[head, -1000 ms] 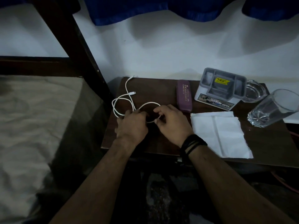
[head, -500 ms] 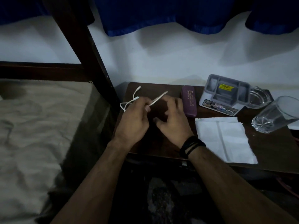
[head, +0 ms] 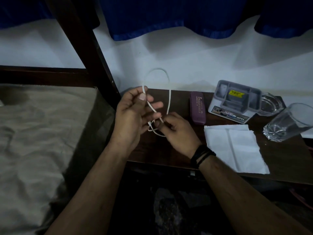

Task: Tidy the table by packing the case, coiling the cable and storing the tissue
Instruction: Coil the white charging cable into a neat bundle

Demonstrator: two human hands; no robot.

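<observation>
— What do you have on the head camera?

— I see both hands raised over the left part of the dark worktop (head: 279,160), working the white cable (head: 166,77). My left hand (head: 133,116) has its palm turned up; the thumb and forefinger pinch the cable near the top, and the other fingers (head: 156,104) are spread loosely. My right hand (head: 177,133) grips the lower strands, fingers curled round them where they cross.

— How does the cable lie?

— It stands up in a tall loop between the two hands, arching above the back edge of the worktop. A smaller loop hangs under the right hand. I cannot make out either plug.

— And the rest of the task's things?

— The purple case (head: 197,107) lies closed just right of my hands. The white tissue (head: 235,148) lies flat on the worktop near the front edge, right of my right wrist.

— Anything else?

— A grey box (head: 235,100) behind the tissue, a glass bowl (head: 271,104) beside it, a drinking glass (head: 288,122) at the far right, and a bed (head: 33,133) to the left.
</observation>
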